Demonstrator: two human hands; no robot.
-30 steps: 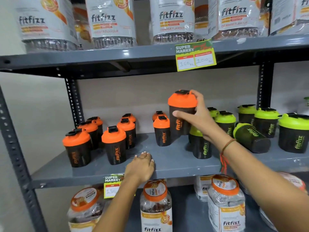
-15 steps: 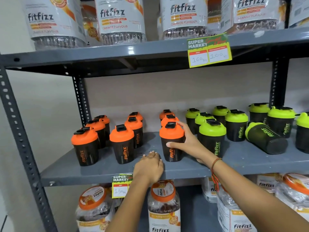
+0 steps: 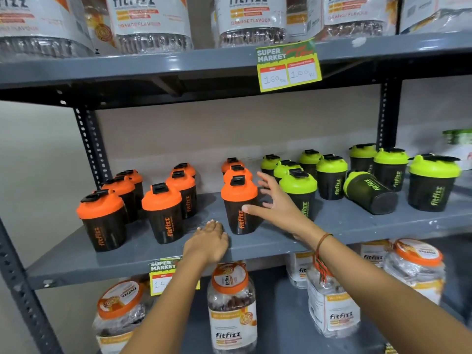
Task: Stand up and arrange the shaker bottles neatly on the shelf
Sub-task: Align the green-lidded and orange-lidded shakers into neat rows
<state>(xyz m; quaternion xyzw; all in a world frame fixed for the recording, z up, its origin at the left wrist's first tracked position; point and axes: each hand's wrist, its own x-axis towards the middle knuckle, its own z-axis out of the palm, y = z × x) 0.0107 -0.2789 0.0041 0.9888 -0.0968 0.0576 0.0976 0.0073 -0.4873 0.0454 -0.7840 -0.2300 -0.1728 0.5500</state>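
Note:
Black shaker bottles stand on the grey middle shelf (image 3: 268,244). Orange-lidded ones fill the left in three front-to-back rows. The front bottle of the third row (image 3: 240,205) stands upright just left of my right hand (image 3: 277,203), whose fingers are spread; the thumb is by the bottle's side and holds nothing. Green-lidded bottles stand to the right, the nearest (image 3: 298,192) partly behind my right hand. One green-lidded bottle (image 3: 370,191) lies on its side. My left hand (image 3: 208,241) rests flat on the shelf's front edge.
Large clear jars with white labels fill the top shelf (image 3: 153,65). Orange-lidded jars (image 3: 232,307) stand on the shelf below. Price tags (image 3: 288,66) hang from the shelf edges. A perforated upright post (image 3: 89,144) stands at the back left.
My right hand carried an orange-lidded bottle down, set it at the front of the third orange row, and has now let go with fingers opening. The left hand stayed on the shelf edge.

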